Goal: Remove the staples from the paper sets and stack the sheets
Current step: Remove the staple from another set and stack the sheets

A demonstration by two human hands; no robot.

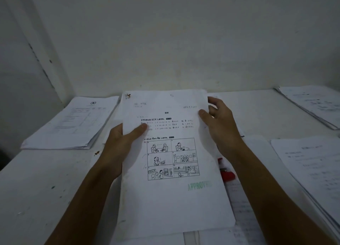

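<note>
Two bare forearms come in from the near edge over a white table (pixel 46 180), both hands on one paper set (pixel 171 162) held up at the centre. Nearest, loose printed sheets (pixel 241 208) lie flat under and to the right of the set, near edge of the table. Just right of the set a red tool (pixel 227 175) lies on those sheets, partly hidden by the right forearm (type hard to tell, blurred). At near right, a thick stack of papers (pixel 312 171) runs off the frame.

The left hand (pixel 117 145) grips the set's left edge, thumb curled over the front of the top page, fingers hidden behind. The right hand (pixel 219 123) holds the set's right edge further up, thumb pressed on the page front, the other fingers curled round behind the edge. The top page shows Japanese text, a six-panel cartoon grid and a green APPROVED stamp (pixel 199 185). A rusty staple (pixel 128 96) sits in the set's far left corner, with brown stain around it.

Further back, a pile of sheets (pixel 73 123) lies at far left on the table, another pile (pixel 312 105) at far right. Small brown speck (pixel 97 152) on the table, just left of the left hand. Plain whitish wall (pixel 165 42) behind.
</note>
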